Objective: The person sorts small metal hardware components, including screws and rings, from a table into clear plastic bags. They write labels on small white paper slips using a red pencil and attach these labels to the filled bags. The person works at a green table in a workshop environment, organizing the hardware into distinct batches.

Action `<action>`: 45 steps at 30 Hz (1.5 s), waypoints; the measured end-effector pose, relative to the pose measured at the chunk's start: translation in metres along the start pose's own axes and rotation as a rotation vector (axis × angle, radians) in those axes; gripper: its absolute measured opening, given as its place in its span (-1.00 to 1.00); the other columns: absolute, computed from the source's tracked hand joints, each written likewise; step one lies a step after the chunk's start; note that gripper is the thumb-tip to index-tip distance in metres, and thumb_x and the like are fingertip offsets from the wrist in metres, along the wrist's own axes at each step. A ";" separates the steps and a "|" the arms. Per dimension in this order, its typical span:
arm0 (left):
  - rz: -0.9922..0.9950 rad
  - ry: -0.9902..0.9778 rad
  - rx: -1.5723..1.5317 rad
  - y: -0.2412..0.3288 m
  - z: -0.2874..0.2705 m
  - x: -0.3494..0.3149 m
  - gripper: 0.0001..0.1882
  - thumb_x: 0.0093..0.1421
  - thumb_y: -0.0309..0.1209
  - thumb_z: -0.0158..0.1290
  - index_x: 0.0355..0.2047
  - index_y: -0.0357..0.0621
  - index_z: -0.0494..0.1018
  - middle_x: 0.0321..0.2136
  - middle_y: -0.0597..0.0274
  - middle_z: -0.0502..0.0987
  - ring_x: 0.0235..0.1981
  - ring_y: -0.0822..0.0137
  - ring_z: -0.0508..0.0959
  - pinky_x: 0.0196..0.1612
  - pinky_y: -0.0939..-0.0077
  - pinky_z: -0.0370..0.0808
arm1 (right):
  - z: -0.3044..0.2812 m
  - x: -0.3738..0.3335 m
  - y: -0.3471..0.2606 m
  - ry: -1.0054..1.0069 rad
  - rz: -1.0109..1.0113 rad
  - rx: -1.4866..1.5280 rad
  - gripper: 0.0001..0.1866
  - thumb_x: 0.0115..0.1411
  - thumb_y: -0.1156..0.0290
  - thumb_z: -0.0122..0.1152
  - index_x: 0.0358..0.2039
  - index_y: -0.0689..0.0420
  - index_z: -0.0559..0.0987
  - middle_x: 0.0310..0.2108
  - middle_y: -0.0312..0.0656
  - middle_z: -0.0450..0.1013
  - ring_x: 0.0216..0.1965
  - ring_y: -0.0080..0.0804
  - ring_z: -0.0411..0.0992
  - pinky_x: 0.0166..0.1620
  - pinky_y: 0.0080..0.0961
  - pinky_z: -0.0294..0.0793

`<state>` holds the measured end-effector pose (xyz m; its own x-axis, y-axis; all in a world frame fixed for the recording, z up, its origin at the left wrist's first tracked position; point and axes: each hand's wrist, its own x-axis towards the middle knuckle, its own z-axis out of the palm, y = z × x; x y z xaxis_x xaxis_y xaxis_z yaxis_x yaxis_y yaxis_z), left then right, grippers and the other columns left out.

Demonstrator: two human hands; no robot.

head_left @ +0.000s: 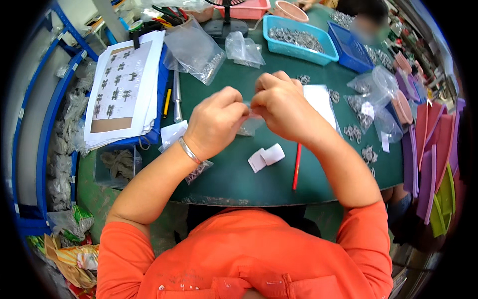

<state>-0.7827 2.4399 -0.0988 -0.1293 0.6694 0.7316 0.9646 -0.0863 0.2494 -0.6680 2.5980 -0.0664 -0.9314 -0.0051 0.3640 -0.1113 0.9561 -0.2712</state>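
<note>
My left hand (pixel 215 124) and my right hand (pixel 283 104) are close together over the green table, fingers pinched. Between them is the top of a small clear plastic bag (pixel 247 128), which hangs down with something greyish low in it; its contents are hard to make out. Below the bag, two small white paper slips (pixel 266 158) lie on the table. A red pen (pixel 297 167) lies under my right forearm, near a white sheet (pixel 321 107). Beside my left wrist are a white label (pixel 173 135) and a small bag of metal parts (pixel 198 172).
A light blue basket (pixel 326 59) of metal rings and a dark blue basket (pixel 366 65) stand at the back. Clear bags (pixel 199 55) and a papers stack (pixel 94 127) are at left. Small ring piles (pixel 352 133) dot the right, near another person (pixel 368 25).
</note>
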 end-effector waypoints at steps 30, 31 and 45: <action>-0.032 0.182 -0.024 0.030 0.016 -0.019 -0.81 -0.10 -0.68 0.24 -0.46 -0.22 0.51 -0.51 0.12 0.45 -0.48 0.10 0.45 -0.40 0.34 0.41 | 0.004 -0.036 0.000 0.235 -0.288 -0.014 -0.84 -0.04 0.56 0.33 -0.40 0.10 0.58 -0.53 -0.30 0.49 -0.45 -0.29 0.44 -0.32 -0.39 0.31; -0.021 0.200 -0.013 0.032 0.008 -0.020 -0.81 -0.10 -0.68 0.25 -0.45 -0.23 0.52 -0.51 0.13 0.46 -0.48 0.12 0.46 -0.41 0.36 0.42 | -0.002 -0.031 -0.008 0.239 -0.325 -0.013 -0.86 -0.01 0.57 0.32 -0.39 0.12 0.58 -0.53 -0.28 0.49 -0.46 -0.28 0.44 -0.34 -0.40 0.32; -0.521 0.000 0.225 0.021 -0.065 -0.124 -0.87 0.21 -0.63 0.10 -0.22 -0.31 0.46 -0.21 0.11 0.53 -0.22 0.24 0.54 -0.16 0.46 0.49 | 0.111 -0.007 -0.071 -0.002 0.060 0.577 -0.77 0.20 0.42 0.18 -0.15 0.19 0.48 -0.27 0.04 0.49 -0.17 0.11 0.47 -0.12 -0.10 0.47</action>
<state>-0.7613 2.3070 -0.1434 -0.6013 0.5817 0.5478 0.7986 0.4149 0.4360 -0.6924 2.4979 -0.1488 -0.9426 0.0432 0.3312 -0.2285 0.6400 -0.7337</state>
